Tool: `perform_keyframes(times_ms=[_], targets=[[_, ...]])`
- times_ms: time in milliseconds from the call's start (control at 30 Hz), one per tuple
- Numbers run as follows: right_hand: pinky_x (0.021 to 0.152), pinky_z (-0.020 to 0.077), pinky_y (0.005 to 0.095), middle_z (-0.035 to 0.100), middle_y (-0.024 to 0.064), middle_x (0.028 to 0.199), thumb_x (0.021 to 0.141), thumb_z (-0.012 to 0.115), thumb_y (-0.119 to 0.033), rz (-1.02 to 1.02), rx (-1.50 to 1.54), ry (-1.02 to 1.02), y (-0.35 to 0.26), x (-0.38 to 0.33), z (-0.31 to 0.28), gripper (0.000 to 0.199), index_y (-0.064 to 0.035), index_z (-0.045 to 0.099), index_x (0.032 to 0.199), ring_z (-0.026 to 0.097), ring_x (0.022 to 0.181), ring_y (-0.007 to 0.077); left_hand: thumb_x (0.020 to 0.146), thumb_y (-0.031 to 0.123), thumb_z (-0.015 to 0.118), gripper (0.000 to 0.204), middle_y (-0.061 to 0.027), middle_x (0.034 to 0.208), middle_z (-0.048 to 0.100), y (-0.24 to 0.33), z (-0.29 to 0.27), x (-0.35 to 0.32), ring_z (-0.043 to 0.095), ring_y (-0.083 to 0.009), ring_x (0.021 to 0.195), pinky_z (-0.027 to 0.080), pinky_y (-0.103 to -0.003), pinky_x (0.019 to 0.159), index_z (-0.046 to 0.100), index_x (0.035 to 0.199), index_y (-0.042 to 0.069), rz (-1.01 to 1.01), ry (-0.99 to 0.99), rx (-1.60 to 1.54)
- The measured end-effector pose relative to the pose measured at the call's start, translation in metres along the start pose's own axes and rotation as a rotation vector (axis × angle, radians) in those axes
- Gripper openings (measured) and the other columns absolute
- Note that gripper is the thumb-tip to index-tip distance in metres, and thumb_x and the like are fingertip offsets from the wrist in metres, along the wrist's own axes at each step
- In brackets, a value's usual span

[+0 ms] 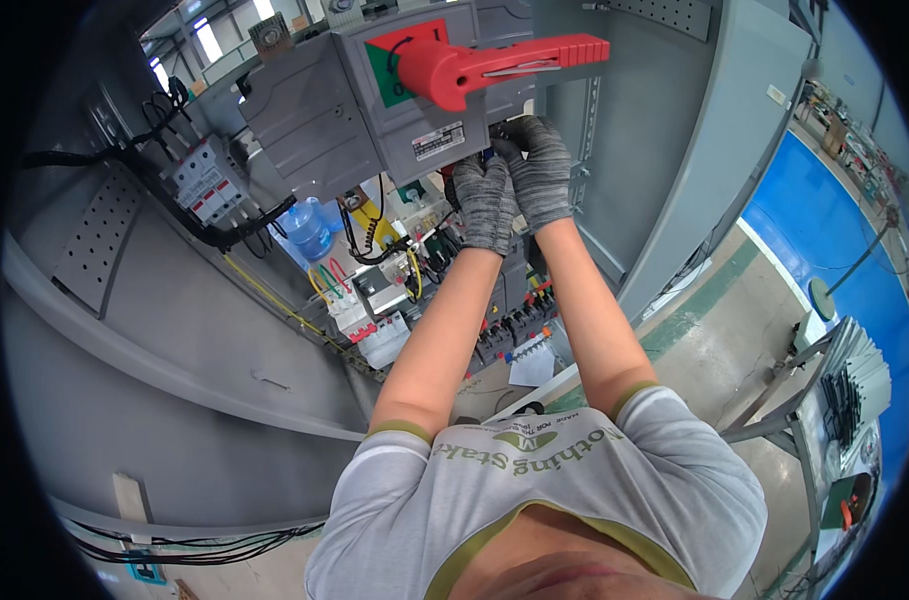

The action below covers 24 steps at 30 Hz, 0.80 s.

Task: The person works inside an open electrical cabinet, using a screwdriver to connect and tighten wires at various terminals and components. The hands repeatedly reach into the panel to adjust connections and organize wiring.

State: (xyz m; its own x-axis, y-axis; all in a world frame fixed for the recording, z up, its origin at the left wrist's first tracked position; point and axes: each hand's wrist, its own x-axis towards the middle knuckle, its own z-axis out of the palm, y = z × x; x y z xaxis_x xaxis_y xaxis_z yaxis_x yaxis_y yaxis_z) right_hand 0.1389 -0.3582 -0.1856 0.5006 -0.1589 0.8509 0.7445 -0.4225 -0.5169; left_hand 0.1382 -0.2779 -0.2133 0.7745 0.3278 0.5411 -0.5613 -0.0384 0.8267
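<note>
Both my hands, in grey knit gloves, are close together under the lower right edge of a grey switch unit (pixel 350 110). My left hand (pixel 486 200) points upward with its fingers drawn together near a small dark part, which the gloves mostly cover. Beside it, my right hand (pixel 541 168) curls its fingers in at the unit's lower edge. What either hand grips is hidden. Above them, a red rotary handle (pixel 515 68) sticks out to the right from a red and green plate (pixel 390 72) on the unit's front.
Grey cabinet walls (pixel 665 150) surround the work. A white breaker block (pixel 213 180) with black cables sits at left. Below are several wired components and a row of terminals (pixel 515 325). A blue water jug (pixel 303 230) shows behind. Metal parts lie on a rack (pixel 860 380) at right.
</note>
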Motion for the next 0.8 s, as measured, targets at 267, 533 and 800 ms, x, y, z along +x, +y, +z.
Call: perform_keyframes(times_ms=[267, 533, 800], targets=[[0.064, 0.0481, 0.0371, 0.062, 0.0146, 0.073, 0.070, 0.074, -0.020, 0.214, -0.038, -0.020, -0.002, 0.004, 0.000, 0.025, -0.0022, 0.061, 0.082, 0.061, 0.068, 0.0304, 0.078, -0.010, 0.045, 0.044, -0.0147, 0.121, 0.056, 0.011, 0.001, -0.003, 0.054, -0.0188, 0.107, 0.038, -0.025, 0.094, 0.048, 0.121, -0.006, -0.026, -0.010, -0.095], [0.062, 0.0488, 0.0323, 0.064, 0.0116, 0.071, 0.072, 0.074, -0.023, 0.390, 0.128, -0.073, -0.016, 0.007, -0.006, 0.029, -0.0002, 0.060, 0.081, 0.060, 0.062, 0.0187, 0.076, -0.015, 0.044, 0.048, -0.0148, 0.125, 0.052, 0.012, 0.000, -0.001, 0.053, -0.0186, 0.108, 0.039, -0.024, 0.092, 0.045, 0.124, -0.006, -0.055, -0.036, -0.231], [0.063, 0.0484, 0.0322, 0.065, 0.0131, 0.072, 0.075, 0.071, -0.027, 0.485, 0.118, -0.082, -0.013, 0.007, -0.003, 0.031, 0.0019, 0.062, 0.082, 0.060, 0.063, 0.0188, 0.078, 0.000, 0.052, 0.036, -0.0143, 0.107, 0.060, 0.003, -0.002, -0.001, 0.056, -0.0201, 0.093, 0.043, -0.030, 0.084, 0.053, 0.114, -0.004, -0.080, -0.008, -0.266]])
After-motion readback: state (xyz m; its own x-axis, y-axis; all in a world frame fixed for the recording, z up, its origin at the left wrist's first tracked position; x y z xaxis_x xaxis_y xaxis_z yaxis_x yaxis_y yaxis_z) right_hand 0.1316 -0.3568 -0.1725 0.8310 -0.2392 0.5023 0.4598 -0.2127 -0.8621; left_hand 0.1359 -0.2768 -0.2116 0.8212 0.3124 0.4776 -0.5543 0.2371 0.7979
